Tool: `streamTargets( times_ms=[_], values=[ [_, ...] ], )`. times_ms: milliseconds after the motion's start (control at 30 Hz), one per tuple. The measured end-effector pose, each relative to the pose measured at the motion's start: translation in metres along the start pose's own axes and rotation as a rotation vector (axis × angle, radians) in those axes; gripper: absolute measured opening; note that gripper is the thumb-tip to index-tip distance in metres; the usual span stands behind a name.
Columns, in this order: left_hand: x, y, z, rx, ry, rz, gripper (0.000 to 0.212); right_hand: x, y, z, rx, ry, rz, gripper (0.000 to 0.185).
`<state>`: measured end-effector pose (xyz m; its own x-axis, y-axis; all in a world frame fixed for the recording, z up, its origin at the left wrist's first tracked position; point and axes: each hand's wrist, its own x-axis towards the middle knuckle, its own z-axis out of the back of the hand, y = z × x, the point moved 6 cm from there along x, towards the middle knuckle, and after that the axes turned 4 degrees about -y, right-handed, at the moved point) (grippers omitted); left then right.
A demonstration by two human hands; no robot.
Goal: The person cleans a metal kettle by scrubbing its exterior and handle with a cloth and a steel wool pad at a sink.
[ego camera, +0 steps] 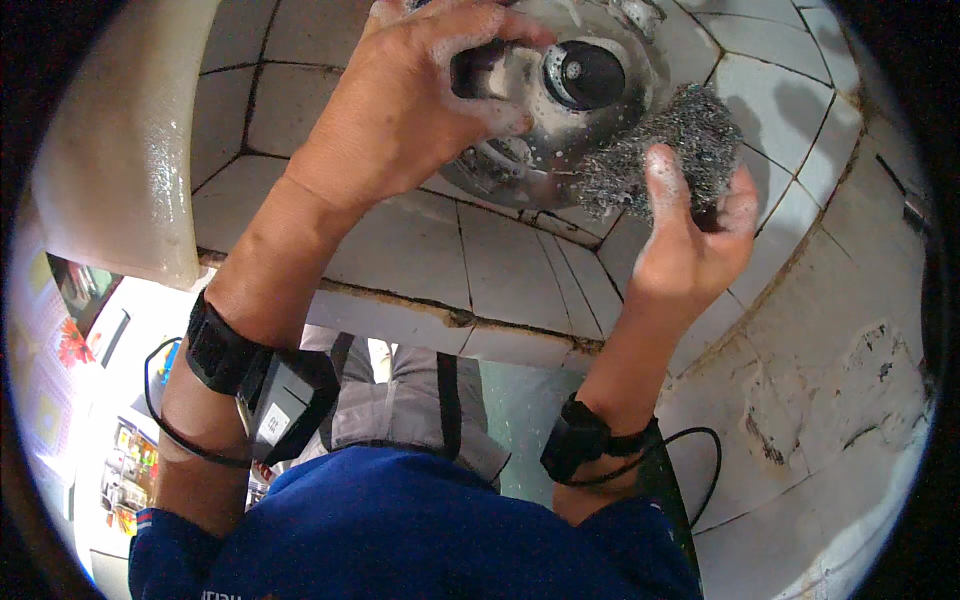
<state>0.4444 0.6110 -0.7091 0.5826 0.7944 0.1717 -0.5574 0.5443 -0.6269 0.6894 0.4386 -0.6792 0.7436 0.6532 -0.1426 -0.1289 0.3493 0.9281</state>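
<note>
A rounded piece of shiny metal cookware (600,135), possibly a lid, is coated in suds. A round black knob (596,75) stands out from it. My left hand (409,105) grips the cookware from the left, thumb and fingers spread on either side of a dark part beside the knob. Suds cover those fingertips. In my right hand (697,217) is a grey metal scouring pad (675,150), pinched between thumb and fingers. The pad lies against or just over the cookware's lower right edge; I cannot tell which. My left fingertips are partly cut off by the top edge.
White-tiled basin walls (480,255) with dark grout surround the work. Its chipped front ledge (450,315) runs before my body. A large pale, glossy curved object (120,150) stands at left. On the right is a stained, worn tiled surface (810,390). Cabled black straps circle both forearms.
</note>
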Motion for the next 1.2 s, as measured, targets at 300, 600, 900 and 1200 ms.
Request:
streamTargets(
  times_ms=[300,600,900,1200],
  values=[
    [-0.002,0.005,-0.002,-0.023,0.013,0.05,0.077,0.005,0.014,-0.01,0.016,0.101,0.093,0.065],
    [-0.003,0.006,0.0,0.104,-0.029,0.054,0.084,0.028,0.06,-0.076,-0.606,0.249,0.661,0.07],
    [-0.018,-0.005,-0.011,-0.104,-0.033,0.093,0.085,0.022,0.077,-0.088,-0.674,0.273,0.673,0.059],
    [-0.029,-0.017,-0.017,-0.177,-0.041,0.114,0.086,0.021,0.069,-0.078,-0.621,0.306,0.635,0.057]
  ],
)
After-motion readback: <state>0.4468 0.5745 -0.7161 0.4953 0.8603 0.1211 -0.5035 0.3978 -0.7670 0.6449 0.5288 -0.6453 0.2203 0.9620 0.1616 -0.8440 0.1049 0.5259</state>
